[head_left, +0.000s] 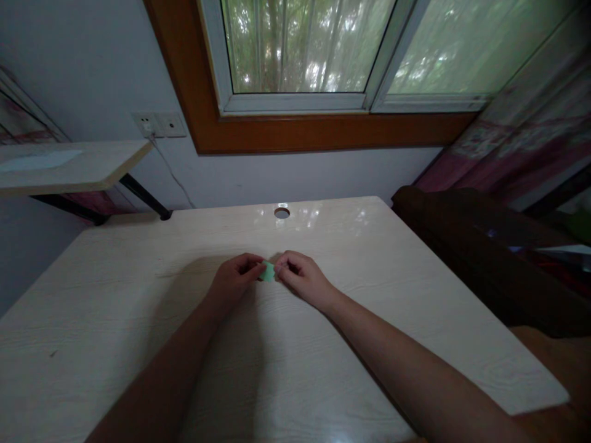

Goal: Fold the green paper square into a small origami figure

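A small piece of green paper [268, 271] is held between my two hands, low over the middle of the pale wooden table [369, 344]. My left hand [234, 278] pinches its left edge between thumb and fingers. On the opposite edge, the thumb and fingertips of my right hand [302, 277] are closed. Part of the paper is covered by the fingertips, so its full shape and any folds cannot be made out.
Toward the table's back edge is a round cable hole [282, 213]. A raised shelf [115, 163] on black legs stands at the back left, below a wall socket [159, 125] with a cable. Dark brown furniture [443, 246] lies along the right side. Behind is a window [300, 104].
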A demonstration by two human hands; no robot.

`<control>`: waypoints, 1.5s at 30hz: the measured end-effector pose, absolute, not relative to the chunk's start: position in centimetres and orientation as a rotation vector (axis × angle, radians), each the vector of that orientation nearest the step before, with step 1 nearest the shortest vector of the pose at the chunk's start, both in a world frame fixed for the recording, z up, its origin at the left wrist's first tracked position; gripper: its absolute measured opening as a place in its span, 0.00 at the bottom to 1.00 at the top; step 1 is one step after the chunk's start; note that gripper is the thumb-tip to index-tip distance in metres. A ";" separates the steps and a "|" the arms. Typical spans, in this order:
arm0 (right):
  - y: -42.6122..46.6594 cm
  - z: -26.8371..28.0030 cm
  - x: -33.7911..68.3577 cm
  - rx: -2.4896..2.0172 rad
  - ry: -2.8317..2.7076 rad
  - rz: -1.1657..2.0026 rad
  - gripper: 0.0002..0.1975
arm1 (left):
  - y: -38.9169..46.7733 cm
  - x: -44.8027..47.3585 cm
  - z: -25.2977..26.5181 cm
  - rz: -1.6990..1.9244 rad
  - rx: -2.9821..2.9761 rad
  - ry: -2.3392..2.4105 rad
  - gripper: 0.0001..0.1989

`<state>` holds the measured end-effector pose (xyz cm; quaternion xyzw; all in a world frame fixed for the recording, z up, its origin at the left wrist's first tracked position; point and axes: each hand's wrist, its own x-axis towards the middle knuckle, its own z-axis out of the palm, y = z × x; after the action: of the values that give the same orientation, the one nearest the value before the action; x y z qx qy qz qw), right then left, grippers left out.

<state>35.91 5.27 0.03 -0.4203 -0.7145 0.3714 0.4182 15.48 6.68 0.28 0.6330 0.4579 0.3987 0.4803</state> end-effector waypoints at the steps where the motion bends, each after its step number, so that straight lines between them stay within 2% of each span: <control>1: 5.3 0.1 35.9 -1.049 -1.792 0.931 0.07 | 6.6 15.5 0.3 0.964 1.553 1.108 0.12; 15: 5.2 0.7 35.7 -1.056 -1.800 0.856 0.08 | 6.4 15.3 1.0 0.945 1.602 1.075 0.09; 20: 5.3 0.9 35.6 -1.003 -1.907 0.857 0.10 | 6.4 15.3 0.8 0.957 1.567 1.046 0.09; 35: 5.5 0.5 35.5 -1.088 -1.777 0.909 0.12 | 6.2 15.4 1.1 0.992 1.654 1.130 0.12; 45: 5.4 0.6 35.7 -1.100 -1.811 0.834 0.12 | 6.4 15.4 1.0 1.001 1.643 1.111 0.11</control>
<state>35.71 5.41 0.60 -0.4385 -0.7222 0.3327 0.4189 15.42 6.45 0.95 0.6627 0.4482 0.4036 0.4438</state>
